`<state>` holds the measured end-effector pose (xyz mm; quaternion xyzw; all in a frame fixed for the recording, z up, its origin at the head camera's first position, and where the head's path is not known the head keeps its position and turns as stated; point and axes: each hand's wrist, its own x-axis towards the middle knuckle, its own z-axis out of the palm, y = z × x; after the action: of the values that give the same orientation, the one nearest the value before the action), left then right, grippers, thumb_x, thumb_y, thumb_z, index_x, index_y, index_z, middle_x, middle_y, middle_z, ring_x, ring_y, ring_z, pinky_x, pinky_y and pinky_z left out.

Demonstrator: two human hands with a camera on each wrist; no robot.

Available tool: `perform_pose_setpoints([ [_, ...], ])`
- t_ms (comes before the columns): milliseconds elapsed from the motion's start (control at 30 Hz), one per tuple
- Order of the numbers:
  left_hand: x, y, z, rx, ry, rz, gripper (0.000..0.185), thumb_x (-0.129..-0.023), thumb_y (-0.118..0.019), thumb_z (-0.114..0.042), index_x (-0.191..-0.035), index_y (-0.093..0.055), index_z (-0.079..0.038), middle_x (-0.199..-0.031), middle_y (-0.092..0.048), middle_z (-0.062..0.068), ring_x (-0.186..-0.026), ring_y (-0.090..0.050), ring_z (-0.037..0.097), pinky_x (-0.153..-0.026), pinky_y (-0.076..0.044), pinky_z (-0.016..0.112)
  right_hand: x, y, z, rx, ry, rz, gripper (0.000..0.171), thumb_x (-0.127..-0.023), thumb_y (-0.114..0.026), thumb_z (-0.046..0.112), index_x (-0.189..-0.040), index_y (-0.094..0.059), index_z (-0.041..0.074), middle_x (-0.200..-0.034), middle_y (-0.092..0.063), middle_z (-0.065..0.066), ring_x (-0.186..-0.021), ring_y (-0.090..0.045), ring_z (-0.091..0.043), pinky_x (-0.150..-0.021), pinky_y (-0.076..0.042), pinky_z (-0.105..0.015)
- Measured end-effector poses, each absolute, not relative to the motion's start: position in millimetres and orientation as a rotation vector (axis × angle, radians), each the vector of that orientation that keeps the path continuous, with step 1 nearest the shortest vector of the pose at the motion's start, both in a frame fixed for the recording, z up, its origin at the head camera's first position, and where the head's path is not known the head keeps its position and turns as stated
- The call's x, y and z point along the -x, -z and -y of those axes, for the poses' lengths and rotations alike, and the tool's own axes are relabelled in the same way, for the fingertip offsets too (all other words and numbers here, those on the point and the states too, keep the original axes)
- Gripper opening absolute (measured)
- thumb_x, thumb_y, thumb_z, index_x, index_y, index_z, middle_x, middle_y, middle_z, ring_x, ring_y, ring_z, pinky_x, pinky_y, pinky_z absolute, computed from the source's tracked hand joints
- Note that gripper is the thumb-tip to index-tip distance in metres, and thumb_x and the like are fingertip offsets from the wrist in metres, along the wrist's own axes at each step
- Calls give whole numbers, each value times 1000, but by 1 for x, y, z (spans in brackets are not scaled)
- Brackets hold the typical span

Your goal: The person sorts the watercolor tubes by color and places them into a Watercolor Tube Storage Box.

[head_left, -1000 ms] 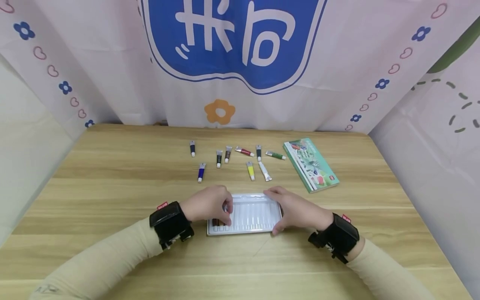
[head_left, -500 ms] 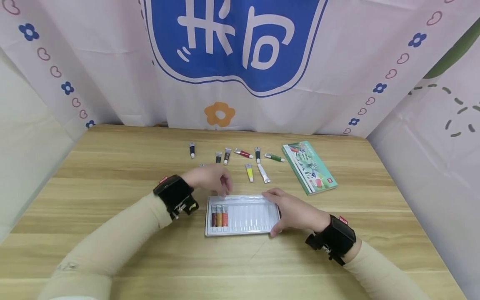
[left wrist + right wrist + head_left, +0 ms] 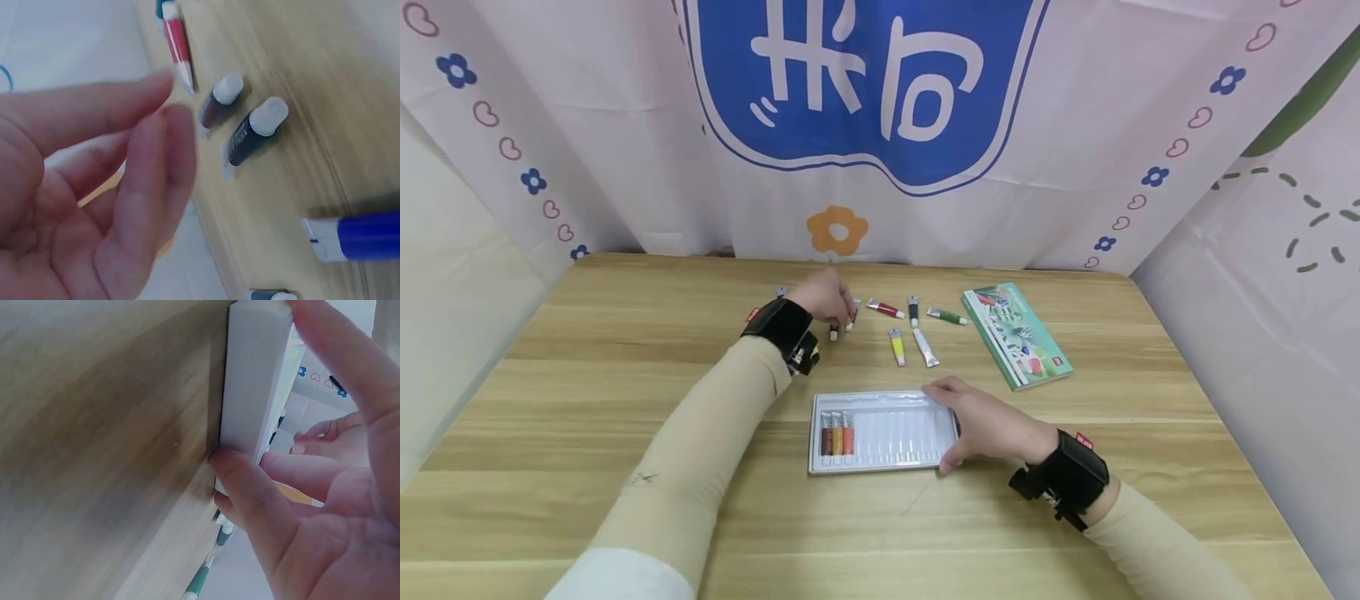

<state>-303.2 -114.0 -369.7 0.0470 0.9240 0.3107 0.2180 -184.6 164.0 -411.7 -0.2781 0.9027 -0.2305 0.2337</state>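
Note:
My left hand (image 3: 822, 296) hovers over the paint tubes at the back of the table. In the left wrist view its bent thumb and fingers (image 3: 147, 169) have nothing between them, close to a black paint tube (image 3: 244, 142) and a brown paint tube (image 3: 217, 103). A blue paint tube (image 3: 375, 236) lies nearer; in the head view the arm hides it. My right hand (image 3: 992, 423) grips the right end of a white paint tray (image 3: 887, 470), thumb and fingers on opposite edges. Brown, ochre and orange tubes (image 3: 837, 435) lie in its left slots.
A red tube (image 3: 885, 308), a dark tube (image 3: 913, 312), a green tube (image 3: 947, 316), a yellow tube (image 3: 897, 347) and a white tube (image 3: 926, 347) lie behind the tray. A green illustrated box (image 3: 1018, 333) is at the right. A printed curtain (image 3: 647, 150) hangs behind the table.
My left hand has left the tray's left end, uncovering the three tubes in it, and moved back to the loose tubes. The right hand keeps its grip on the tray.

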Motion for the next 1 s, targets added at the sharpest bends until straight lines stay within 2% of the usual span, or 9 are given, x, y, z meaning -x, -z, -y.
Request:
perform_pose_setpoints([
  [167,315,385,105,-13,-894,-2710,7,-91,-73,-3,-92,-75,3,-88,-73,12,-68,-61,18,-71,-56,33,182,415,-164,773,644,-2462,106,-68,-98,23,-154,-41,0,-154,-40,-20,-135,-47,-34,-114,-39,-47],
  [433,325,404,95,112,-767,-2861,21,-82,-80,-7,-65,-69,-3,-63,-62,3,-69,-57,22,-70,-54,34,181,418,-160,778,669,-2458,106,-68,-98,23,-154,-41,0,-154,-41,-19,-136,-47,-33,-114,-39,-45],
  [767,334,408,92,96,-683,-2849,18,-78,-77,-3,-65,-66,-3,-71,-62,8,-68,-58,23,-57,-49,29,184,412,-163,755,646,-2477,106,-68,-97,21,-155,-40,1,-155,-40,-18,-137,-46,-32,-114,-38,-44],
  [1000,336,406,85,44,-666,-2865,31,-79,-76,-2,-57,-55,-7,-67,-57,5,-70,-55,25,-57,-46,29,186,412,-166,752,639,-2483,106,-68,-97,22,-155,-40,0,-155,-40,-20,-137,-46,-33,-114,-38,-45],
])
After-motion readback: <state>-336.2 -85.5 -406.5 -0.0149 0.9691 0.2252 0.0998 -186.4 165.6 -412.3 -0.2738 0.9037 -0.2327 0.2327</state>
